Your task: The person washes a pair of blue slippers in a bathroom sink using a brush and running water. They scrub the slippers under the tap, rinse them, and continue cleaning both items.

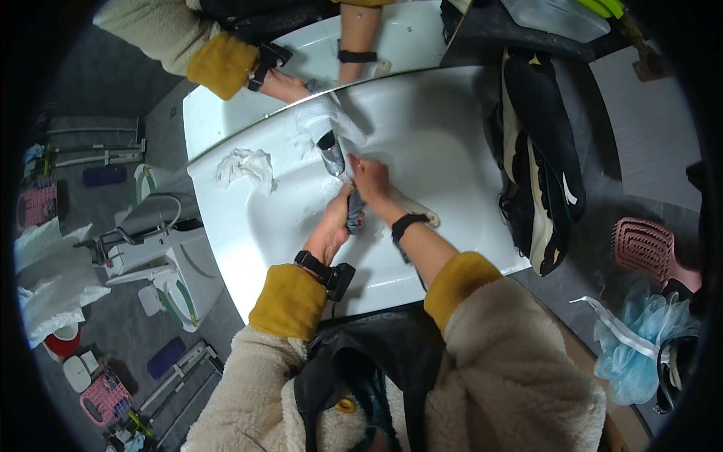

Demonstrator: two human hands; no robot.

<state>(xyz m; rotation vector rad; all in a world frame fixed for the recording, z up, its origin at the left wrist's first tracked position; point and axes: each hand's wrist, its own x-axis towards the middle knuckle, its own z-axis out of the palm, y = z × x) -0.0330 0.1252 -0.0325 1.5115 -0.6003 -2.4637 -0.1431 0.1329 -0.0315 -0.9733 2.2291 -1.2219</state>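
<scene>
Over a white sink basin, my left hand grips a bunched grey cloth just below the metal faucet. Water seems to run from the spout onto the cloth. My right hand is curled close beside the cloth's upper end and the spout; whether it touches the cloth is hard to tell. A white cloth is draped over the back of the faucet. Below my right wrist, a pale brush-like handle lies in the basin, partly hidden by the forearm.
Crumpled white tissue rests on the basin's left ledge. A mirror edge runs along the back. Right of the basin stand dark shoes, a pink hairbrush and a blue mesh bath sponge. A toilet is at the left.
</scene>
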